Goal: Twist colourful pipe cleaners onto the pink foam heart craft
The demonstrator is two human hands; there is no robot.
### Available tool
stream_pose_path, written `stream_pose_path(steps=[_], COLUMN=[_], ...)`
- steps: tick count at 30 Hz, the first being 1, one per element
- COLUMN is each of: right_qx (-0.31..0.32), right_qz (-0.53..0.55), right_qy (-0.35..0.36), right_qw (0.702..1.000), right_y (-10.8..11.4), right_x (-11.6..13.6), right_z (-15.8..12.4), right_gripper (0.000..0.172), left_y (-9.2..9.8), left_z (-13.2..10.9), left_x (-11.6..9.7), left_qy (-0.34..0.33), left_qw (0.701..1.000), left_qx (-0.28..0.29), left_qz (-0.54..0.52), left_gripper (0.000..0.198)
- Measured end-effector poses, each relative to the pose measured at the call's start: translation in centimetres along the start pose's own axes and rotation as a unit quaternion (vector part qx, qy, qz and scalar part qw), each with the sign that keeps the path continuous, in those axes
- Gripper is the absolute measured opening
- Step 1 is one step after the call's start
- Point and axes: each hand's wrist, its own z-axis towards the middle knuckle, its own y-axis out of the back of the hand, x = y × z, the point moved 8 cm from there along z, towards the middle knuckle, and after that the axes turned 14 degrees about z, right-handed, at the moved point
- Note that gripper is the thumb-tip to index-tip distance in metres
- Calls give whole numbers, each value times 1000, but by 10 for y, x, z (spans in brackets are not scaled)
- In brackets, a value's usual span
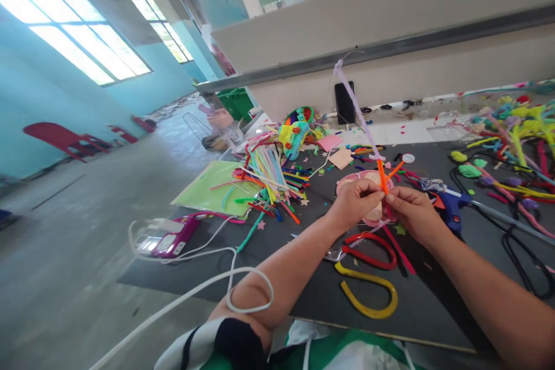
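My left hand (pixel 356 203) pinches an orange pipe cleaner (pixel 382 176) near the table's middle. Close beside it on the right, my right hand (pixel 407 207) has its fingers closed on the same orange piece, which forks upward. A long pale purple strand (pixel 356 105) rises above the orange piece toward the upper left. Partly hidden behind the hands is a round pink item (pixel 344 182). Below the hands lie scissors with one red handle (pixel 376 250) and one yellow handle (pixel 381 300). A dark pink pipe cleaner (pixel 399 250) extends below my right hand.
A pile of colored pipe cleaners (pixel 271 176) lies left of centre by a green sheet (pixel 217 188). A blue glue gun (pixel 453 208) and black cords (pixel 514 243) are at right. A phone (pixel 344 103) leans at the back; a white cable (pixel 191 292) crosses my left arm.
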Motion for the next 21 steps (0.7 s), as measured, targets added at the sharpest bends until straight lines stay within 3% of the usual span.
stream_pose_path(steps=[10, 16, 21], right_qx=[-22, -45, -18], right_qz=[-117, -144, -135], right_qy=[-6, 67, 29], right_qw=[993, 986, 990], right_y=[-1, 8, 7], right_x=[4, 24, 19], right_z=[2, 5, 8], right_gripper=[28, 35, 28], left_y=[5, 9, -1], left_z=[0, 1, 0], left_x=[0, -4, -4], left_qy=[-20, -65, -84], left_qw=[994, 976, 971], left_qx=[-15, -39, 7], left_qz=[104, 205, 223], left_gripper=[14, 13, 13])
